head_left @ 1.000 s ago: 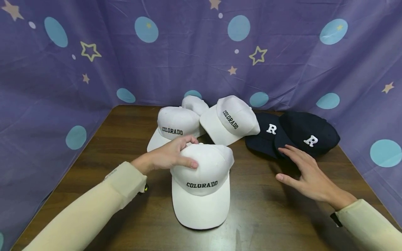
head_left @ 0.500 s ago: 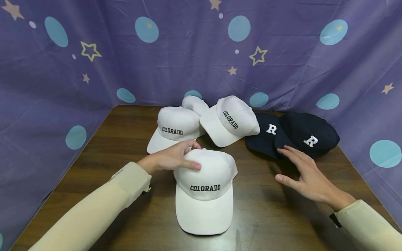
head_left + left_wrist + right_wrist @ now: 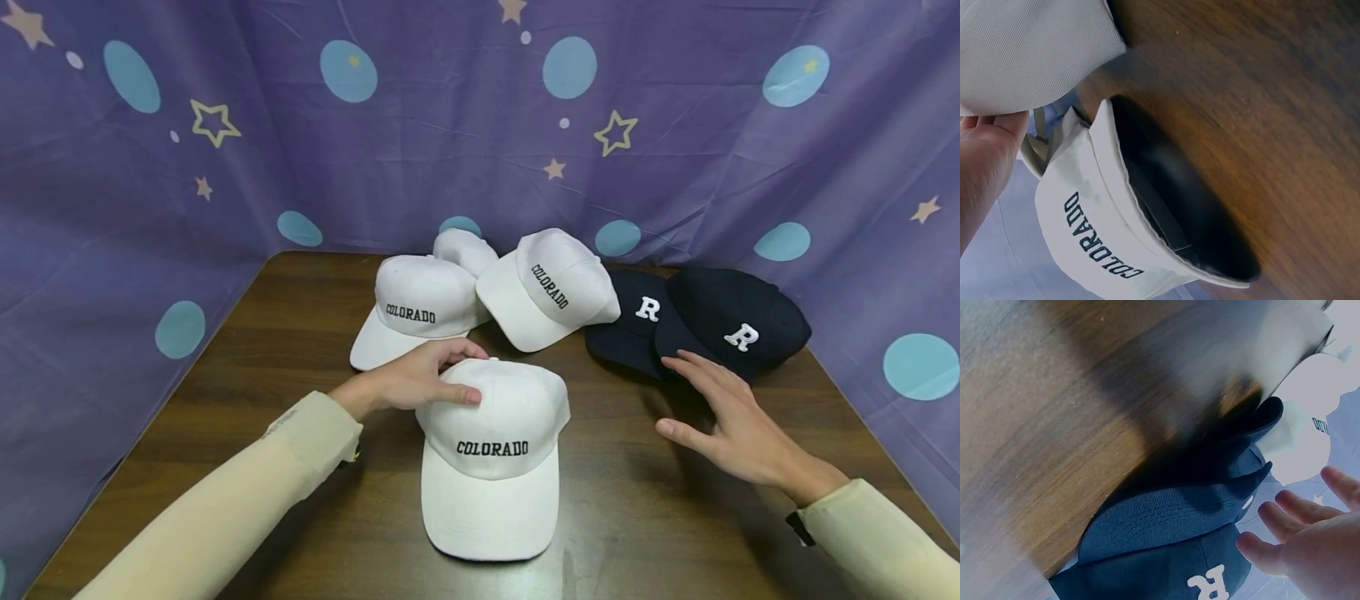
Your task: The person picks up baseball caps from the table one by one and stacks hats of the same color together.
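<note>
A white baseball cap (image 3: 491, 417) lettered COLORADO is at the table's front middle, brim toward me. My left hand (image 3: 420, 377) grips its crown from the left, thumb on the front panel, other fingers partly hidden behind. Behind that hand another white COLORADO cap (image 3: 1094, 231) shows in the left wrist view. My right hand (image 3: 738, 425) hovers with fingers spread and holds nothing. Just beyond its fingertips lies a dark navy cap (image 3: 738, 321) with a white R, overlapping a second navy cap (image 3: 630, 321).
Further white caps sit at the back: one tilted COLORADO cap (image 3: 551, 287) touches the left navy cap, and a partly hidden white cap (image 3: 463, 250) is behind. The brown wooden table (image 3: 300, 533) ends at a purple curtain (image 3: 420, 150).
The white cap in my left hand has shifted slightly right and toward me, and the hand moved with it. My right hand has barely moved.
</note>
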`<state>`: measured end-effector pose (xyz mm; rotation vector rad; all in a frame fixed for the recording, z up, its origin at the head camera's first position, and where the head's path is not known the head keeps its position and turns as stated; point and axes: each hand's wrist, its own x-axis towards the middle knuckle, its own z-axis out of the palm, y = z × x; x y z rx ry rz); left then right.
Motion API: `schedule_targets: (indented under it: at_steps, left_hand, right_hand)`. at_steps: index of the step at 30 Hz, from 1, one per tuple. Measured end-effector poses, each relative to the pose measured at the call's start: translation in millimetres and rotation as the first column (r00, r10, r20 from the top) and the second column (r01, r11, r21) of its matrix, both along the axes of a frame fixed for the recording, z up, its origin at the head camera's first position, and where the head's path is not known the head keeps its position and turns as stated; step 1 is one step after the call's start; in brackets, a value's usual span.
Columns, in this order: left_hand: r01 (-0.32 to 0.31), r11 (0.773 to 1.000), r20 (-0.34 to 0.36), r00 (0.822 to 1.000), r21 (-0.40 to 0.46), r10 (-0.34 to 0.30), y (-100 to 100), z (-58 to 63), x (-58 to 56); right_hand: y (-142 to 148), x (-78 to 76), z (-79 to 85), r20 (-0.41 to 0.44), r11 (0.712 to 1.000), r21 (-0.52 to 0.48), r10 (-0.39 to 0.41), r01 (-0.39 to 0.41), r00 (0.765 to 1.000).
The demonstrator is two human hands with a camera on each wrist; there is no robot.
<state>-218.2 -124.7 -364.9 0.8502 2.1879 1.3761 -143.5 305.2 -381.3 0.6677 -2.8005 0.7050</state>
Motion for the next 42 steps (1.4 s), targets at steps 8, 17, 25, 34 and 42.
schedule_targets:
  at_steps: [8,17,25,34,42]
  left_hand:
    - [-0.062,0.998,-0.113,0.992,-0.006,0.061,-6,2.6,-1.0]
    - [-0.157,0.986,-0.189,0.968,0.053,0.164,-12,11.0,-4.6]
    - [-0.267,0.96,-0.273,0.921,0.083,0.279,-19,8.6,-7.6]
    - [-0.351,0.932,-0.448,0.82,0.097,0.355,-23,9.3,-13.1]
    - [-0.446,0.887,-0.559,0.708,0.12,0.432,-31,7.1,-22.7]
  right_hand:
    - [-2,0.4,-1.4,-0.01,1.0,-0.004,0.005,-0.005,1.0]
    - [-6,2.8,-1.8,-0.005,1.0,-0.022,0.011,-0.011,1.0]
    - [-7,2.2,-3.6,-0.013,1.0,-0.021,0.014,-0.014,1.0]
    - [-7,2.6,-3.9,-0.004,1.0,-0.022,0.009,-0.009,1.0]
    - [-9,3.7,-2.7,-0.016,0.999,-0.027,0.018,-0.019,1.0]
